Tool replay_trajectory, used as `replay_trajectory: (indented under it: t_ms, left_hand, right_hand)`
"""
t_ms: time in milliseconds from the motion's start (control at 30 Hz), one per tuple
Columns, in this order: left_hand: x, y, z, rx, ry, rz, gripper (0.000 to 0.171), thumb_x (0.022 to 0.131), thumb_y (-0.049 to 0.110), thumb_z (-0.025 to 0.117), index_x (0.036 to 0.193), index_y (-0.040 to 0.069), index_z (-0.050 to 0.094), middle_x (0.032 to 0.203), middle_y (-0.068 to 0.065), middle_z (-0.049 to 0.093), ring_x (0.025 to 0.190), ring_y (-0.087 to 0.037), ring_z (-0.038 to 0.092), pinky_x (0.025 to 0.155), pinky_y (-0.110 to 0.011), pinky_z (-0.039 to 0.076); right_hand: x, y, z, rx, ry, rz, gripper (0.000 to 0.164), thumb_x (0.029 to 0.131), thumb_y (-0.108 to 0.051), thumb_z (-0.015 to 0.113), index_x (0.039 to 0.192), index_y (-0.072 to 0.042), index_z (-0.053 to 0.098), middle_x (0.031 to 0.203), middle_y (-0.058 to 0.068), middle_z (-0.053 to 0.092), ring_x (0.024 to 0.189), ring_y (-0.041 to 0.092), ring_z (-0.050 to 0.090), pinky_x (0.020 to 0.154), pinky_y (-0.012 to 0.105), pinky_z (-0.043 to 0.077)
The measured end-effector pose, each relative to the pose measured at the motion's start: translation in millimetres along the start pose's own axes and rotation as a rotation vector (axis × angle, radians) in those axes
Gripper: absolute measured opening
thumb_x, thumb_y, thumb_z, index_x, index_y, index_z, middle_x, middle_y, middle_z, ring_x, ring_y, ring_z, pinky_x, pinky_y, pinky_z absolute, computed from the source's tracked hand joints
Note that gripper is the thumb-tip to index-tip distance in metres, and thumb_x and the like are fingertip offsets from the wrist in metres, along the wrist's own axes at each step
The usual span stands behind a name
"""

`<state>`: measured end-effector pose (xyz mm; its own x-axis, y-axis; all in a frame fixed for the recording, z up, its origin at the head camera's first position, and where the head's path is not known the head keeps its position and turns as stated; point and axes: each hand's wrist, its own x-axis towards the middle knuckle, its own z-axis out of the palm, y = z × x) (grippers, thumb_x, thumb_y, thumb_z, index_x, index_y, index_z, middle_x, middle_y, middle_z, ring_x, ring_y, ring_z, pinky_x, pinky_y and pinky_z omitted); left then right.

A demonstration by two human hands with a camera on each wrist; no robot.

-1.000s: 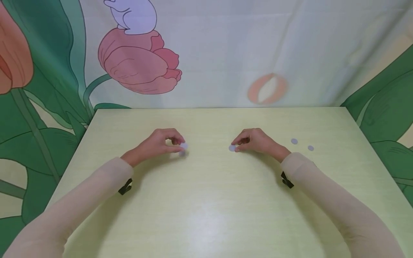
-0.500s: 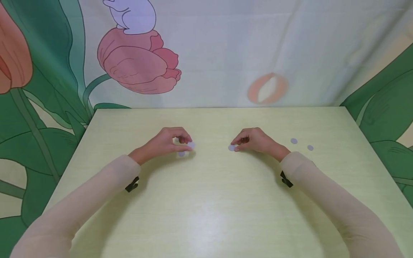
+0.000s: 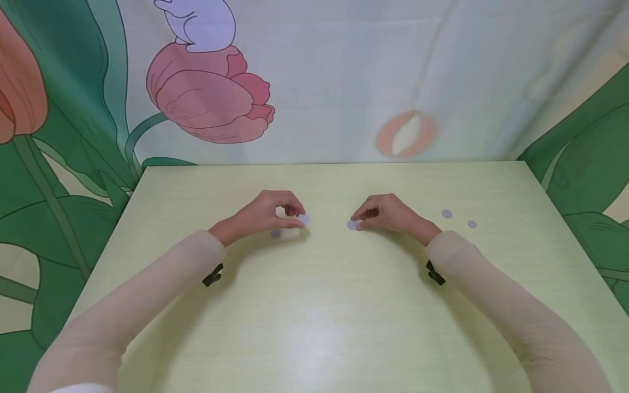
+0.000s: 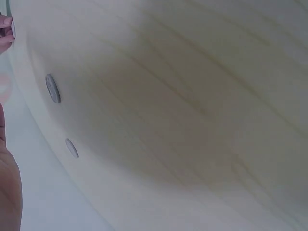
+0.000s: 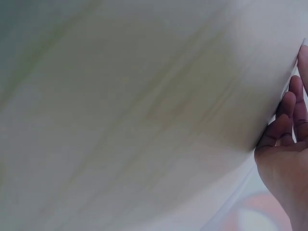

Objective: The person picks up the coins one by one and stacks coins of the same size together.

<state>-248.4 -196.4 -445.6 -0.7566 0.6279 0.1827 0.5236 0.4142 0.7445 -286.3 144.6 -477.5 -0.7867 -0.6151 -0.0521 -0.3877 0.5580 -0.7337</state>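
My left hand (image 3: 269, 212) pinches a silvery coin (image 3: 303, 219) between thumb and fingertips, held a little above the table, its shadow just below. Across a short gap, my right hand (image 3: 385, 212) rests low at the tabletop with thumb and fingers on another coin (image 3: 352, 224). One loose coin (image 3: 276, 233) lies under the left hand's near side. The left wrist view has two loose coins on the table, a larger-looking one (image 4: 53, 88) and a farther one (image 4: 71, 147). In the right wrist view the right hand's fingers (image 5: 284, 125) curl close to the surface.
Two more coins lie to the right of the right hand, one farther back (image 3: 446, 214) and one nearer (image 3: 472, 224). The pale wooden table (image 3: 314, 305) ends at a printed cloth (image 3: 319, 82) hanging behind it.
My left hand has moved right with its coin, away from the loose coin and closer to the right hand. The right hand stays in place on its coin.
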Motion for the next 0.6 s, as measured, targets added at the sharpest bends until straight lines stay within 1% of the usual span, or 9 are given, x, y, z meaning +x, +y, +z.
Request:
replay_trajectory:
  t_ms: [200,433,600]
  left_hand:
    - [9.6,2.0,7.9,-0.004,-0.014,0.024,0.022,0.082,0.018,0.087,0.099,0.013,0.075,0.092,0.005,0.069,0.085,-0.015,0.06,0.079,-0.045,0.054]
    - [22.0,5.5,17.2,0.005,-0.02,0.102,0.023,0.08,0.014,0.088,0.099,0.011,0.075,0.092,0.004,0.07,0.084,-0.014,0.061,0.079,-0.047,0.056]
    - [26.1,8.3,21.0,0.003,-0.036,0.111,0.022,0.082,0.015,0.087,0.099,0.011,0.075,0.093,0.004,0.07,0.084,-0.013,0.06,0.079,-0.047,0.056]
  right_hand:
    - [1.1,-0.7,-0.7,-0.008,-0.004,0.0,0.019,0.083,-0.013,0.086,0.102,-0.014,0.082,0.098,0.0,0.071,0.088,0.017,0.065,0.08,0.026,0.054]
    - [2.4,-0.7,-0.4,-0.034,-0.005,-0.011,0.019,0.083,-0.014,0.086,0.101,-0.014,0.082,0.095,-0.001,0.071,0.085,0.017,0.063,0.078,0.026,0.054]
    - [0.8,-2.2,-0.1,-0.049,-0.008,-0.005,0.02,0.083,-0.016,0.085,0.103,-0.015,0.082,0.096,-0.002,0.072,0.086,0.016,0.063,0.08,0.027,0.053]
